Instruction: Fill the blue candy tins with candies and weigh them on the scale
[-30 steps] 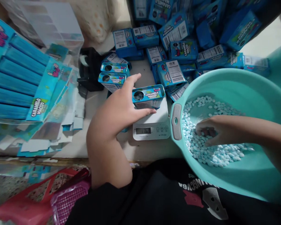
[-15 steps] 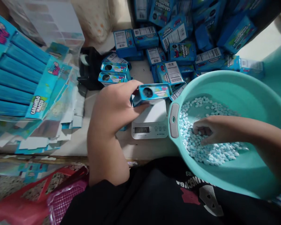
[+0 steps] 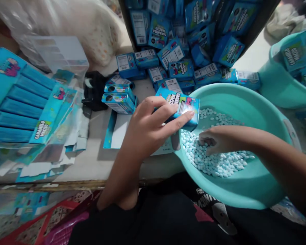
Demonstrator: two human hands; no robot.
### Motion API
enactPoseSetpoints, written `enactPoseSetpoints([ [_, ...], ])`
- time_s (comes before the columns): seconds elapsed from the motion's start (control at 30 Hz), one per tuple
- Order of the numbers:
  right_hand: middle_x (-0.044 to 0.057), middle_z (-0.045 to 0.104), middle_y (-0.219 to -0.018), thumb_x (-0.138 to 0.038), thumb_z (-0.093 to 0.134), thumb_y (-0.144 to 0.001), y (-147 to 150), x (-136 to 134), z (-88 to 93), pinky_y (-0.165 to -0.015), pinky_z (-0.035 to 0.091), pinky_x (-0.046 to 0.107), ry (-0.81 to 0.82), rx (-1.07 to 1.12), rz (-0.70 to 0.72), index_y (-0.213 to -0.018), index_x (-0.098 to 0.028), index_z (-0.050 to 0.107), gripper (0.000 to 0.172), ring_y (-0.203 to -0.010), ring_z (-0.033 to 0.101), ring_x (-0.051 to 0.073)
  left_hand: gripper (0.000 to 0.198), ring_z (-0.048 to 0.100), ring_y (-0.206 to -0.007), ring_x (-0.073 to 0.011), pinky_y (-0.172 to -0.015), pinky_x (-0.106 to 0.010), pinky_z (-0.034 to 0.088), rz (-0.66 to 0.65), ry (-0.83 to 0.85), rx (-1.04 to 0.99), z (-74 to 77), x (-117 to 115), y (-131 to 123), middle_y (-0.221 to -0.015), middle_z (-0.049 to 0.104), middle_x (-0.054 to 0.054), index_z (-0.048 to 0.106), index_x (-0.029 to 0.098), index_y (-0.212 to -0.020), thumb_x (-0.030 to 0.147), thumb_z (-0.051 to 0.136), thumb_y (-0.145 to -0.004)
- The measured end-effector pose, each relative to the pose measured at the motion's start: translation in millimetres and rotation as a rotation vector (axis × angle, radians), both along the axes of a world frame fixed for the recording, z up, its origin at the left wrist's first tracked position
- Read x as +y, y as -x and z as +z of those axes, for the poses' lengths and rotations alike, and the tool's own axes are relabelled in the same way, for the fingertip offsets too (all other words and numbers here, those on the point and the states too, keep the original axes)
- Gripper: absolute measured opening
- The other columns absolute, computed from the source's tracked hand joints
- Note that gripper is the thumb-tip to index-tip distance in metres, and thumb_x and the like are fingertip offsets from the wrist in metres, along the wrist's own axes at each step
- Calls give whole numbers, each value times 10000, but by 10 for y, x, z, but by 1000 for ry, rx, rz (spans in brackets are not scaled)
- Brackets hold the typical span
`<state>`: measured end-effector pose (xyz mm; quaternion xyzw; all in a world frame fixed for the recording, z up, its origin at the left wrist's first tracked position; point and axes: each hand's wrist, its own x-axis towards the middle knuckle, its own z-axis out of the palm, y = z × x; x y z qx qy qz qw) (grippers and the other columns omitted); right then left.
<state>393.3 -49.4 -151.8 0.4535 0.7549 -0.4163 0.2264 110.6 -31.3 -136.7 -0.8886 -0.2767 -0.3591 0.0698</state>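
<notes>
My left hand [image 3: 155, 126] grips a blue candy box [image 3: 185, 107], tilted over the left rim of the teal basin [image 3: 265, 105]. Inside the basin lie small pale blue candies [image 3: 226, 165]. Curled fingers of my right hand [image 3: 209, 139] rest among those candies; whether they pinch any is hidden. Under my left hand, the white scale [image 3: 163, 149] is mostly covered. Two upright blue boxes [image 3: 119, 102] stand left of my left hand, beside an open tray of blue card and white inside [image 3: 117, 132].
Many filled-looking blue boxes [image 3: 181, 68] are heaped behind, some in a dark container. A black tape dispenser [image 3: 94, 90] stands at the left, near flat cartons [image 3: 43, 131] and a plastic bag [image 3: 99, 37]. Another teal basin [image 3: 275, 81] holds packs at the right.
The box in my left hand has moved right from above the scale and tipped at the basin's rim. My right hand stays in the candies. The view has shifted.
</notes>
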Motion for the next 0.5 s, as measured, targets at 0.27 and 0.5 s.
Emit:
enactPoseSetpoints([
  [0.27, 0, 600, -791, -373, 647, -789, -4, 2, -4, -616, 338, 300, -36, -6, -26, -898, -209, 572, 211, -670, 513, 147, 416, 613, -1079, -202, -984, -413, 540, -93, -47, 17, 83, 20, -20, -1057, 682, 3, 632, 341, -1276, 151, 687, -910],
  [0.5, 7, 610, -813, -385, 651, -775, -40, -25, 14, -611, 350, 301, -45, -14, -53, -900, -212, 550, 236, -672, 518, 152, 363, 631, -989, -176, -926, -359, 569, -124, -178, 127, 112, 60, -29, -1012, 728, 28, 653, 315, -1233, 137, 669, -918],
])
